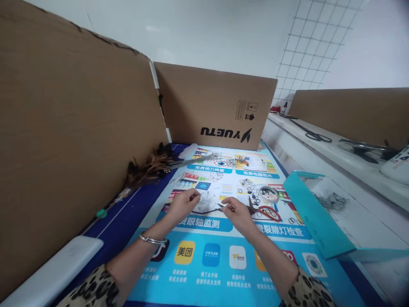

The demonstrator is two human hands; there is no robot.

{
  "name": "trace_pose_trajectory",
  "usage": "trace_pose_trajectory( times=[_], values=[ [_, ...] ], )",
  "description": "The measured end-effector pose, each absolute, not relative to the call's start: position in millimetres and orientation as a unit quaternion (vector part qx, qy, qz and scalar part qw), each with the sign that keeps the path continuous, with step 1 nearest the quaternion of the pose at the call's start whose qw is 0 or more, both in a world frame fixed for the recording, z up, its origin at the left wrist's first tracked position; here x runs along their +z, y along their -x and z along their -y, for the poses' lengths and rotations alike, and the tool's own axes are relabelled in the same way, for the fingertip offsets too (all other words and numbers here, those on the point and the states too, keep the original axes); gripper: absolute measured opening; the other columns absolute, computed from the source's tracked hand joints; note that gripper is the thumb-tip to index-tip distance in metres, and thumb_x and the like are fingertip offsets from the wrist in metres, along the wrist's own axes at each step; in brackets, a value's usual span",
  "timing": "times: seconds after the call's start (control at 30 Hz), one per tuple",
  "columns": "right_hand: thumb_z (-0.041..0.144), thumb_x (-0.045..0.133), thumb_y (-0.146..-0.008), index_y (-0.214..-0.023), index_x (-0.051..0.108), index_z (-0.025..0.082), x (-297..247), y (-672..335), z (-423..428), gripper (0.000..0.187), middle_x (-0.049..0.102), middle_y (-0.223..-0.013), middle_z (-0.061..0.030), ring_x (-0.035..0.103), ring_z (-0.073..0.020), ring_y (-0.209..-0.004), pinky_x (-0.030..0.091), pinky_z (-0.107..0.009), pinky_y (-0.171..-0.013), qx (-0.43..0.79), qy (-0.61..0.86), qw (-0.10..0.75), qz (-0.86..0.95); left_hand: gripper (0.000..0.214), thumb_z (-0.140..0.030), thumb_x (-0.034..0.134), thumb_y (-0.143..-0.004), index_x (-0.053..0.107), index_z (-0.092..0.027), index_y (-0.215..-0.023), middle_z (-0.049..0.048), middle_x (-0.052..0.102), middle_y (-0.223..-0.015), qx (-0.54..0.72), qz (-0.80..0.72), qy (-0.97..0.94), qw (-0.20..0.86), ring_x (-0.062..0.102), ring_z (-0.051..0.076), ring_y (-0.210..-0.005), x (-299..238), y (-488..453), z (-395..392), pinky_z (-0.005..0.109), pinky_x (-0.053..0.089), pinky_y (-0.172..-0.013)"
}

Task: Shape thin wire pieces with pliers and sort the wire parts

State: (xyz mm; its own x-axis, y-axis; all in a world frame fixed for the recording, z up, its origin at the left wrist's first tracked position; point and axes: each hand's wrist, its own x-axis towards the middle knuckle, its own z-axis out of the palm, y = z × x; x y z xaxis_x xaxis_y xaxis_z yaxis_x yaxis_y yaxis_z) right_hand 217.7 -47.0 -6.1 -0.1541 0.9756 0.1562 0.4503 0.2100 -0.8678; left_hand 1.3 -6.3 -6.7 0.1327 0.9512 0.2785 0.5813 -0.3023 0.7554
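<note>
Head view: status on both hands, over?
Left hand: fingertips together, grip unclear. Right hand: fingers curled, grip unclear. Thin dark strand between them. Red-handled scissors close beside right hand.

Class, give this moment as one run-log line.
left hand: grip pinched, contents unclear; right hand: grip unclear; red-handled tool: beside right hand; teal box: wiry pieces inside

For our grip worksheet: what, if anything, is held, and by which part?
Cannot be told: anything the left hand or right hand may pinch shows too unclearly.
</note>
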Motion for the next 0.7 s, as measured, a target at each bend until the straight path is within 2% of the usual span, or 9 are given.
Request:
trace_pose_trajectory(
  times=[0.17,0.4,0.7],
  values=[
    [0.028,0.047,-0.078,-0.087,0.058,0.021,-7.6,-218.7,46.3,0.016,0.057,-0.066,0.0017,0.052,-0.012,-0.059,0.037,-0.021,-0.052,0.297,0.54,0.349,0.706,0.017,-0.031,0.049,-0.073,0.062,-0.019,-0.072,-0.0034,0.054,-0.053,0.38,-0.568,-0.692,0.234,0.047,0.013,-0.052,-9.7,9.0,-5.0,0.021,0.031,-0.051],
    [0.024,0.044,-0.082,-0.08,0.059,0.021,3.2,-219.6,50.5,0.016,0.06,-0.076,-0.001,0.054,-0.0132,-0.068,0.035,-0.021,-0.056,0.167,0.552,0.272,0.77,0.024,-0.035,0.043,-0.079,0.061,-0.019,-0.083,-0.0021,0.058,-0.065,0.428,-0.612,-0.644,0.163,0.05,0.013,-0.059,-7.9,26.2,-14.2,0.021,0.035,-0.058],
    [0.024,0.042,-0.085,-0.081,0.058,0.021,1.2,-218.7,49.7,0.017,0.06,-0.082,-0.0013,0.054,-0.0142,-0.076,0.037,-0.022,-0.066,0.136,0.543,0.244,0.792,0.016,-0.03,0.049,-0.072,0.061,-0.019,-0.073,-0.0029,0.056,-0.057,0.405,-0.615,-0.633,0.239,0.049,0.014,-0.057,-19.0,21.2,-18.1,0.021,0.033,-0.056]
  ],
)
